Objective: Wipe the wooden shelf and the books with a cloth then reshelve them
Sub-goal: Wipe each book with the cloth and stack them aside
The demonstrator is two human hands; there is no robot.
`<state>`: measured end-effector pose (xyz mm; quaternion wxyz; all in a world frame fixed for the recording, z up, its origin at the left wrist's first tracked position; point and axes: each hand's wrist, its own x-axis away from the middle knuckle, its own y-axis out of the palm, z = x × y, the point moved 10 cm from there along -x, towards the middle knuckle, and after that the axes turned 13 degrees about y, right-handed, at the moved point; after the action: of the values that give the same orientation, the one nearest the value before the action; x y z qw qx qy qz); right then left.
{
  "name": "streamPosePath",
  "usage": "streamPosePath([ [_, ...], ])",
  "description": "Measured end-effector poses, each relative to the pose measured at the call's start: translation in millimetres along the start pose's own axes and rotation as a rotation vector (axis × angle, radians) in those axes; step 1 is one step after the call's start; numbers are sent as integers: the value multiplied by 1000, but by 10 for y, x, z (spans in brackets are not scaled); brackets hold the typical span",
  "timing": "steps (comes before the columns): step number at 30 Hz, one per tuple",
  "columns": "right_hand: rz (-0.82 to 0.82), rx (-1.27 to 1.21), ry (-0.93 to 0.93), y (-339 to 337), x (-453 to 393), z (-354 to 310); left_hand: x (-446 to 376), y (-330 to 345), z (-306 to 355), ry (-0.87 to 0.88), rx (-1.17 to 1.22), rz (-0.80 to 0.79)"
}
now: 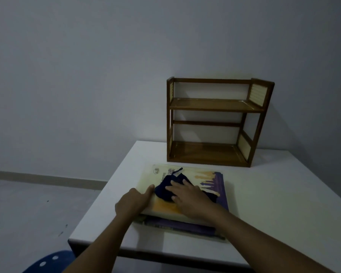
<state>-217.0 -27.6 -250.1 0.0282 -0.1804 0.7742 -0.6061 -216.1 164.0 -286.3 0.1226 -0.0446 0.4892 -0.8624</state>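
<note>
A stack of books lies flat on the white table (274, 203), in front of the shelf. The top book (211, 180) has a cream, orange and purple cover; a purple book (185, 226) shows beneath it. A dark blue cloth (166, 191) rests on the top cover. My right hand (187, 196) presses flat on the cloth with straight fingers. My left hand (133, 200) holds the top book's left edge, thumb on the cover. The two-tier wooden shelf (217, 107) stands bare at the back of the table against the wall.
The table's left and front edges lie close to the book stack. A blue stool seat (47, 262) with white holes sits below the front left corner. Grey floor (28, 213) stretches out on the left.
</note>
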Motion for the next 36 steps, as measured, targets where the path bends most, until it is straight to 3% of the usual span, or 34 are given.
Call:
streamPosePath([
  [7, -17, 97, -23, 84, -131, -88, -39, -13, 120, 42, -120, 7],
  [12, 105, 45, 16, 7, -342, -109, -91, 12, 140, 123, -77, -2],
  [21, 83, 39, 189, -177, -202, 786, -71, 6, 160, 135, 24, -3],
  [25, 114, -25, 74, -16, 94, 339, -116, 42, 139, 101, 97, -31],
  [30, 105, 64, -25, 151, -43, -428, -92, 45, 225, 211, 40, -16],
  [36, 97, -13, 57, -11, -478, -298, -93, 61, 231, 153, -72, -139],
])
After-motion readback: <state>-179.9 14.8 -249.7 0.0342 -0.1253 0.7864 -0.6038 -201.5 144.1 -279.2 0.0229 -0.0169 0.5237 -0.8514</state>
